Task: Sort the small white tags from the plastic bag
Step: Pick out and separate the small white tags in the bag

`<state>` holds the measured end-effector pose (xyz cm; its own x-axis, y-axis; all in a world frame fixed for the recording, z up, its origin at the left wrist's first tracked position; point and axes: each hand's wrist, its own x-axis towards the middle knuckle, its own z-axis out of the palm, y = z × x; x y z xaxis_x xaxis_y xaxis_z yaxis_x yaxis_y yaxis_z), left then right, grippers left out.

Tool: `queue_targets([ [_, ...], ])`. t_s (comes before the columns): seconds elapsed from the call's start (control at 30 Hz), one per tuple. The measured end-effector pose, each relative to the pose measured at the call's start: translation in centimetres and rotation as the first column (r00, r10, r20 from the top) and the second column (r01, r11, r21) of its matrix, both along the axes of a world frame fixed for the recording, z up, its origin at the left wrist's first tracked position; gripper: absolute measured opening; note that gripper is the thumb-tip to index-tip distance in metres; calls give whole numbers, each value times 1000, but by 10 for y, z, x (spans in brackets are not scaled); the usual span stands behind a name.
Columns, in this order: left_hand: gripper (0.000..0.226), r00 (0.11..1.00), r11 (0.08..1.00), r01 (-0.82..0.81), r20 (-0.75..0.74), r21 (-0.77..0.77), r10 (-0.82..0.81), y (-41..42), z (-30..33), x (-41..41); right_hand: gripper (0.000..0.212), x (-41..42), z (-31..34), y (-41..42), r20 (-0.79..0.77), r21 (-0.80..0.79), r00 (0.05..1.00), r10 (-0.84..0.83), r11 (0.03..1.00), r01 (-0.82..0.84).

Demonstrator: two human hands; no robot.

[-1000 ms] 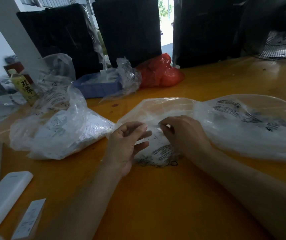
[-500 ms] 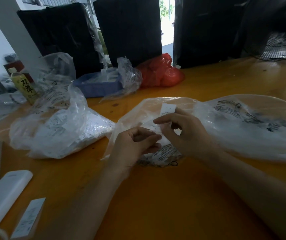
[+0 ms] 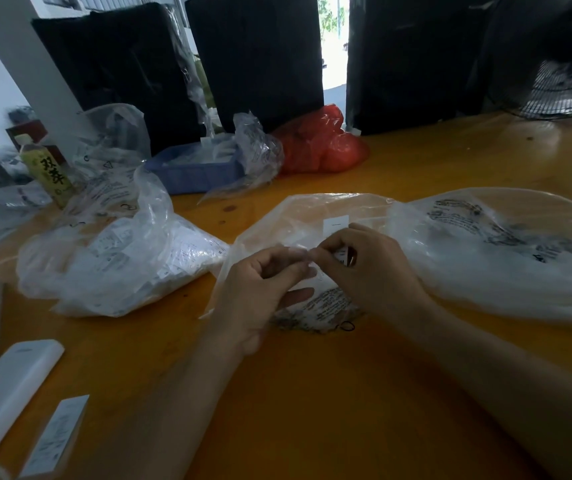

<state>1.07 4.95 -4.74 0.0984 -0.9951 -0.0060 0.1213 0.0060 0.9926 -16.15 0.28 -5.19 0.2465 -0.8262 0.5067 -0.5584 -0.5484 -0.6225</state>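
— Both hands meet over the middle of the table (image 3: 312, 410). Right hand (image 3: 374, 271) has thumb and fingers curled, pinching a small white tag (image 3: 335, 226) that stands up above the knuckles. Left hand (image 3: 260, 289) is curled too, fingertips pinching a bit of clear film right against the right hand's fingertips.

— Which film?

— Looks like the edge of the clear plastic bag (image 3: 312, 216) lying flat under both hands; I can't tell for certain. That bag has black print at its near end, and a small black ring (image 3: 346, 326) lies on the wood just beside that end.

— Where are the rest of the tags?

— A crumpled bag (image 3: 121, 265) to the left is bulging with white printed slips. To the right, touching the middle bag, lies a big, puffed-up bag (image 3: 506, 251) with black lettering; contents not readable from where I stand.

— Farther out?

— Back of the table: a blue tray (image 3: 194, 174) with more clear plastic draped over its right edge, a red bag (image 3: 319, 143) just beside it, and a drink bottle (image 3: 49, 171) with a yellow label at far left. Near-left corner: a long white box (image 3: 11, 386) and a smaller printed white carton (image 3: 56, 438). Dark panels (image 3: 260, 57) stand behind the table, and a fan grille (image 3: 568, 88) shows at upper right.
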Motion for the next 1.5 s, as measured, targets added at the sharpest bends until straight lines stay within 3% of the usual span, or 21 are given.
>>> queue_targets([
  [0.13,29,995,1000,-6,-102,-16,4,0,-2,-4,16,2,-1,1,1,25,1000,5,1000,-5],
  [0.3,29,932,993,-113,-345,20,113,-7,-2,4,24,1,0,0,8,62,1000,-22,998,21],
  [0.37,32,912,992,-123,-393,17,119,-8,-2,7,28,-3,1,-1,79,97,996,-39,995,31],
  [0.5,31,926,995,-101,-367,-6,92,-9,-4,8,65,-10,1,-5,274,200,960,-54,980,-2],
  [0.57,23,934,997,-77,-351,-5,71,-9,-5,7,58,-12,3,-7,311,187,947,-78,982,20],
  [0.73,20,951,1000,-24,-310,2,24,-8,-6,6,8,-15,6,-7,391,139,920,-34,990,-23],
  [0.97,26,954,999,38,-297,-2,-37,-6,-3,4,17,-14,13,0,374,51,925,66,994,-91],
  [1.33,29,992,995,79,-90,-62,-84,0,-5,-2,17,-10,9,-1,384,42,918,98,991,-123],
  [1.5,17,995,996,49,-78,-74,-55,-1,-6,-3,21,-9,6,-1,322,24,941,99,993,-112],
])
